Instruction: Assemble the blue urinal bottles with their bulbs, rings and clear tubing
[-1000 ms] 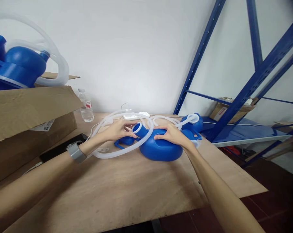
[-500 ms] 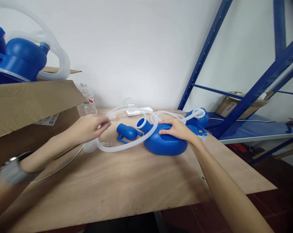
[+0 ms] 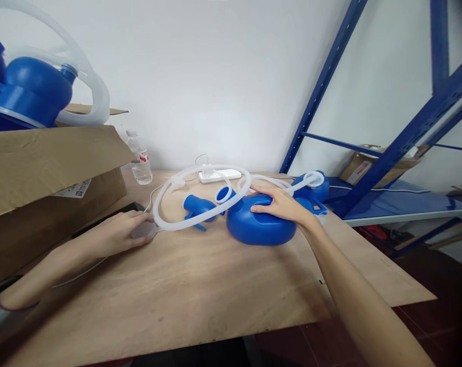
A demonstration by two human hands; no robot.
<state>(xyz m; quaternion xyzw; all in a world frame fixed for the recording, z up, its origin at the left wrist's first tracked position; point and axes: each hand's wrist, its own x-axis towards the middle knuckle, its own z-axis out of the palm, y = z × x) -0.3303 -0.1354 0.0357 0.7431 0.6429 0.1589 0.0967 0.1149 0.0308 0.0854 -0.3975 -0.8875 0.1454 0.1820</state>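
A round blue plastic bottle (image 3: 259,228) with an open white-rimmed neck lies on the wooden table (image 3: 200,295). My right hand (image 3: 277,204) rests flat on top of it. A looped translucent hose (image 3: 200,201) curls over the bottle's neck. My left hand (image 3: 120,232) grips the hose's wide cup-shaped end (image 3: 145,230) down on the table at the left. A small blue funnel-like piece (image 3: 198,206) lies inside the loop. A second blue bottle (image 3: 311,191) with its own hose sits behind my right hand.
A large open cardboard box (image 3: 51,173) at the left carries more blue bottles (image 3: 32,92) and hose. A water bottle (image 3: 139,159) and a white power strip (image 3: 219,175) stand by the wall. Blue shelving (image 3: 372,168) rises at the right.
My left hand left the bottle's neck, swung out left and came down on the hose's end at the table. The hose loop shifted with it. My right hand stayed on the bottle.
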